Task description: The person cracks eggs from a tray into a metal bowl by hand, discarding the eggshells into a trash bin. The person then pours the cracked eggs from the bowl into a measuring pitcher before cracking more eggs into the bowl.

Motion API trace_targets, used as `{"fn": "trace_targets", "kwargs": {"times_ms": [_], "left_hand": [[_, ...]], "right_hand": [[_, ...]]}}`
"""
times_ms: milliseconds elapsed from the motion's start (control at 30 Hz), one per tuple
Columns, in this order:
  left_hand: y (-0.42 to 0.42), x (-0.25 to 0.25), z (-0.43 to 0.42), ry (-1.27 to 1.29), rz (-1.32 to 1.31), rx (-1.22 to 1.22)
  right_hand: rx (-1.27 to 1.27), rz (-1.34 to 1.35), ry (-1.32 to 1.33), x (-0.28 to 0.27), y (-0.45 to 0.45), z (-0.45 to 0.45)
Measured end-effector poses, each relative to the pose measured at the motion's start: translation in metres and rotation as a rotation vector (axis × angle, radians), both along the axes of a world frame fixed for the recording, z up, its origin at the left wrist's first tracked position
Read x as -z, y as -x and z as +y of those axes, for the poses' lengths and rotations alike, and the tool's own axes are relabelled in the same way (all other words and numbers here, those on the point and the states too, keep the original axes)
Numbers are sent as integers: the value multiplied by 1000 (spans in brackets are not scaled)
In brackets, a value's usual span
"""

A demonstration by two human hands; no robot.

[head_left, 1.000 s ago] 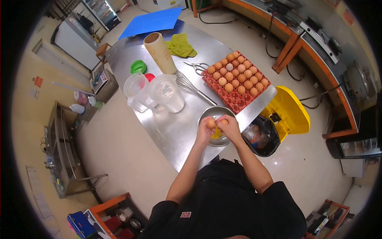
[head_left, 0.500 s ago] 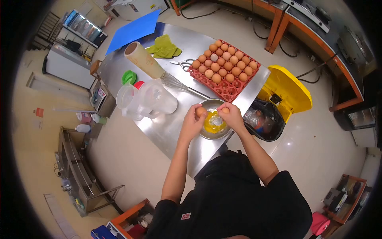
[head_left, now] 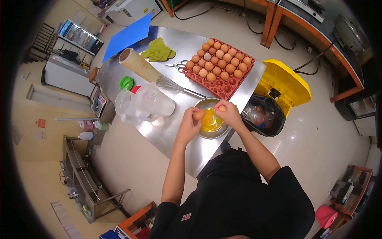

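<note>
A steel bowl (head_left: 213, 135) stands near the table's front edge, with yellow yolk and clear egg white (head_left: 209, 121) in it. Over the bowl's left side, my left hand (head_left: 188, 126) is closed round a brown eggshell (head_left: 199, 115). My right hand (head_left: 231, 114) pinches a smaller-looking brown eggshell (head_left: 222, 108) above the right side of the rim. Whether either shell is a half or a whole egg is hard to tell, as fingers cover part of each. Beyond the bowl lies a whisk (head_left: 179, 87), its handle pointing toward the rim. A red egg tray (head_left: 227, 92) holds several brown eggs (head_left: 215, 60).
Clear plastic jugs (head_left: 153, 103) stand left of the bowl. Farther back are a plastic wrap roll (head_left: 139, 65), a green cloth (head_left: 158, 50), scissors (head_left: 178, 65), a green lid (head_left: 126, 83) and a blue board (head_left: 127, 38). A yellow bin (head_left: 292, 81) with a black liner stands at the table's right.
My left hand has dipped slightly and my right has risen a little, each still holding its shell over the bowl. The whole view has shifted slightly.
</note>
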State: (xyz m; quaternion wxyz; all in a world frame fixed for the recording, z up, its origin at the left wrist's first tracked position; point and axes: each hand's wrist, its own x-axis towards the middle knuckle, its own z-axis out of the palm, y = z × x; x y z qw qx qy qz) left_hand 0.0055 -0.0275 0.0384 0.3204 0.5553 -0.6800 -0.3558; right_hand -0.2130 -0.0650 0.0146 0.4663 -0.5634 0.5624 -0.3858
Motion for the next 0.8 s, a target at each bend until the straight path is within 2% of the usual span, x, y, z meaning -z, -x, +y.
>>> {"fn": "trace_targets", "kwargs": {"times_ms": [67, 267, 367, 667, 800], "left_hand": [[-6, 22, 3, -26, 24, 12], [10, 23, 12, -102, 239, -1], [16, 21, 12, -123, 264, -15], [28, 45, 8, -127, 471, 13], [53, 38, -5, -107, 401, 88]], "right_hand": [[-13, 6, 10, -1, 0, -1], [-134, -63, 69, -15, -11, -5], [-170, -42, 69, -13, -17, -8], [-140, -70, -37, -10, -6, -13], [-104, -73, 18, -4, 23, -14]]}}
